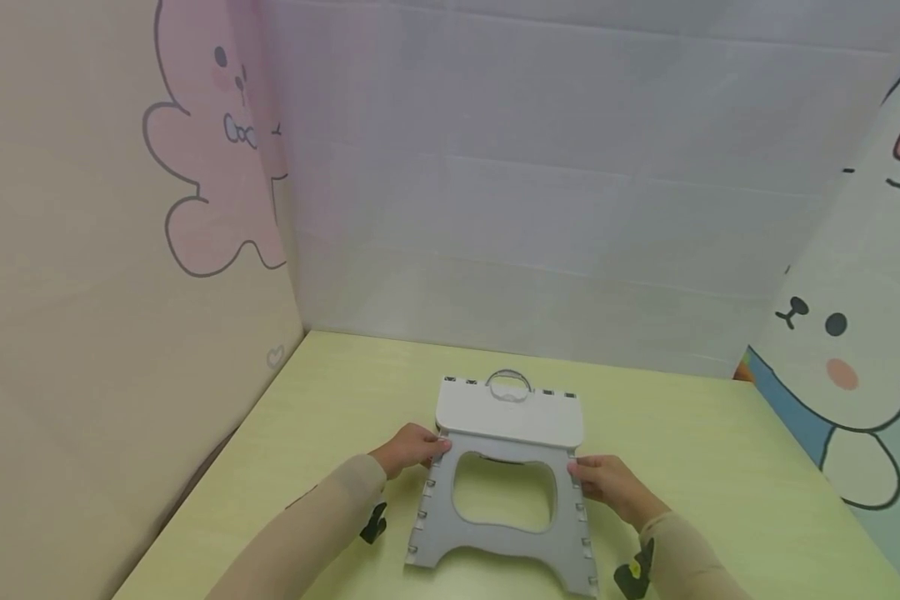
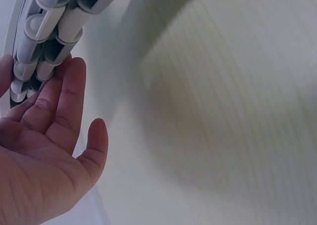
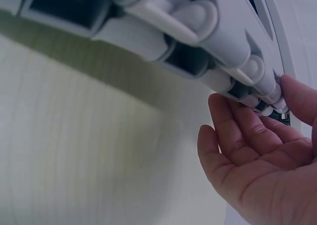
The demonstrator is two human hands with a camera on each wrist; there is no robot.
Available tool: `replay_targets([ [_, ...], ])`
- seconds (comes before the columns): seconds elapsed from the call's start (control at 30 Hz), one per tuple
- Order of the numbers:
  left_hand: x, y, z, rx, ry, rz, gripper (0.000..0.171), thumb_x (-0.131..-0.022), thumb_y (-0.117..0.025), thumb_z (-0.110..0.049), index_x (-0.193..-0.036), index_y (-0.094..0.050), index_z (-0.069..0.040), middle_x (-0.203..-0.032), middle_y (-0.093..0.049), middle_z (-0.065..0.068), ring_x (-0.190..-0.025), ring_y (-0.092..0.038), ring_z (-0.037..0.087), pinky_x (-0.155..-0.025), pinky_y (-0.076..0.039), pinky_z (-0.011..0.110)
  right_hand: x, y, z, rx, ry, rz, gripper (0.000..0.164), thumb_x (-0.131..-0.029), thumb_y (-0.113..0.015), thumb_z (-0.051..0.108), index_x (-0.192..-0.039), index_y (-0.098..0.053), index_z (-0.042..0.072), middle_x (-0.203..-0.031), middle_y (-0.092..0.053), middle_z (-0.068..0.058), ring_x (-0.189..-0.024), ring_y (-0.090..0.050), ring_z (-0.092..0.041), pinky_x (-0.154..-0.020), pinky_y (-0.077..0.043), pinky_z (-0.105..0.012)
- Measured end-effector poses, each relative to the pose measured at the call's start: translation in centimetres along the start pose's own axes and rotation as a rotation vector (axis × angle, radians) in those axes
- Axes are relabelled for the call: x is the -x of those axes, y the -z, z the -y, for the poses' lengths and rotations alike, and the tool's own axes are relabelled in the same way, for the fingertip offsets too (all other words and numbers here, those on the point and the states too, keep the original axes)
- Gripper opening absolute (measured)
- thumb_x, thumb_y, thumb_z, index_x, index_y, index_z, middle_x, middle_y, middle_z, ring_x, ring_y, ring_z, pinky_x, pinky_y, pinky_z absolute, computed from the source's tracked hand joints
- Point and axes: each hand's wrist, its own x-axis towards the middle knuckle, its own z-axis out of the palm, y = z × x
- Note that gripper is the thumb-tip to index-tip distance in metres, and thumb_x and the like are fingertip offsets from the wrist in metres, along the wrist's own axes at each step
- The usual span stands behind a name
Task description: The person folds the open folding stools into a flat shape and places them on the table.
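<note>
A folded step stool lies in front of me in the head view, with grey legs around a wide cutout. Its white top panel is at the far end, with a thin carry handle beyond it. My left hand grips the left side just below that panel, thumb on the upper face. On the opposite side, my right hand pinches the edge the same way. Both wrist views show fingers bent under the hinged edge, with knuckle-like hinges along it and each little finger held away.
The stool is over a pale yellow wood-grain table. A white sheet hangs behind the table. Cartoon-printed cloths stand at the left and right. Dark straps show near both wrists.
</note>
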Motion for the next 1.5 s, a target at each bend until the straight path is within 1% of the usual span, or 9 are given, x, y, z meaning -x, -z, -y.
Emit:
replay_targets([
  [0.2, 0.0, -0.2, 0.3, 0.01, 0.006, 0.013, 0.029, -0.094, -0.061, -0.025, -0.099, -0.07, 0.002, -0.087, -0.07, 0.007, -0.075, -0.066, 0.02, -0.09, -0.047, 0.047, 0.3, 0.0, 0.0, 0.012, -0.008, 0.02, 0.041, -0.096, -0.055, 0.013, -0.116, -0.051, -0.022, -0.096, -0.069, -0.011, -0.089, -0.065, -0.021, -0.087, -0.051, -0.042],
  [0.33, 0.2, -0.4, 0.4, 0.008, -0.003, 0.023, 0.029, -0.094, -0.062, -0.024, -0.098, -0.07, 0.003, -0.085, -0.07, 0.007, -0.074, -0.066, 0.02, -0.086, -0.049, 0.043, 0.4, 0.1, -0.3, 0.022, -0.007, 0.029, 0.041, -0.096, -0.055, 0.013, -0.117, -0.051, -0.022, -0.098, -0.069, -0.012, -0.09, -0.065, -0.022, -0.087, -0.051, -0.042],
  [0.53, 0.4, -0.7, 0.4, 0.001, -0.028, 0.02, 0.029, -0.094, -0.061, -0.024, -0.098, -0.07, 0.003, -0.084, -0.07, 0.006, -0.073, -0.066, 0.02, -0.084, -0.05, 0.043, 0.6, 0.4, -0.5, 0.022, -0.003, 0.038, 0.042, -0.096, -0.055, 0.015, -0.117, -0.052, -0.021, -0.096, -0.069, -0.008, -0.088, -0.065, -0.019, -0.086, -0.052, -0.041],
  [0.73, 0.1, -0.9, 0.8, 0.016, -0.026, 0.016, 0.03, -0.093, -0.063, -0.023, -0.096, -0.071, 0.006, -0.084, -0.07, 0.007, -0.073, -0.067, 0.022, -0.076, -0.052, 0.037, 0.5, 0.4, -0.8, 0.041, -0.002, 0.048, 0.043, -0.096, -0.055, 0.015, -0.118, -0.052, -0.022, -0.102, -0.068, -0.016, -0.092, -0.065, -0.023, -0.088, -0.05, -0.046],
  [0.83, -0.1, -0.8, 0.8, 0.011, -0.021, 0.015, 0.03, -0.093, -0.063, -0.024, -0.096, -0.071, 0.005, -0.083, -0.07, 0.006, -0.073, -0.068, 0.022, -0.072, -0.051, 0.034, 0.5, 0.4, -0.9, 0.049, -0.004, 0.054, 0.043, -0.097, -0.054, 0.016, -0.118, -0.051, -0.022, -0.103, -0.067, -0.018, -0.093, -0.065, -0.024, -0.089, -0.05, -0.046],
  [0.97, -0.1, -0.8, 0.7, -0.006, -0.009, 0.016, 0.03, -0.093, -0.063, -0.025, -0.096, -0.072, 0.003, -0.083, -0.069, 0.005, -0.073, -0.068, 0.021, -0.07, -0.049, 0.034, 0.5, 0.5, -0.8, 0.049, -0.001, 0.056, 0.044, -0.096, -0.054, 0.016, -0.118, -0.051, -0.022, -0.103, -0.067, -0.019, -0.093, -0.065, -0.025, -0.088, -0.05, -0.046],
  [1.27, 0.1, -0.9, 0.5, -0.026, 0.007, 0.026, 0.028, -0.094, -0.063, -0.024, -0.092, -0.072, 0.002, -0.078, -0.067, 0.002, -0.072, -0.067, 0.02, -0.063, -0.046, 0.029, 0.5, 0.4, -1.1, 0.035, 0.003, 0.077, 0.042, -0.096, -0.054, 0.014, -0.116, -0.052, -0.022, -0.098, -0.069, -0.014, -0.088, -0.066, -0.022, -0.087, -0.051, -0.045],
  [1.4, 0.1, -1.0, 0.5, -0.029, 0.01, 0.028, 0.028, -0.094, -0.063, -0.024, -0.085, -0.071, 0.001, -0.074, -0.066, 0.0, -0.071, -0.067, 0.019, -0.061, -0.044, 0.027, 0.6, 0.4, -1.2, 0.027, 0.01, 0.084, 0.04, -0.096, -0.054, 0.013, -0.115, -0.053, -0.022, -0.097, -0.069, -0.013, -0.086, -0.066, -0.02, -0.086, -0.051, -0.044],
  [1.5, 0.2, -1.1, 0.4, -0.029, 0.008, 0.022, 0.028, -0.093, -0.063, -0.024, -0.079, -0.069, 0.0, -0.069, -0.062, -0.002, -0.069, -0.066, 0.018, -0.059, -0.041, 0.026, 0.5, 0.4, -1.3, 0.019, 0.007, 0.083, 0.039, -0.095, -0.055, 0.012, -0.114, -0.054, -0.022, -0.096, -0.069, -0.014, -0.085, -0.066, -0.02, -0.086, -0.052, -0.044],
])
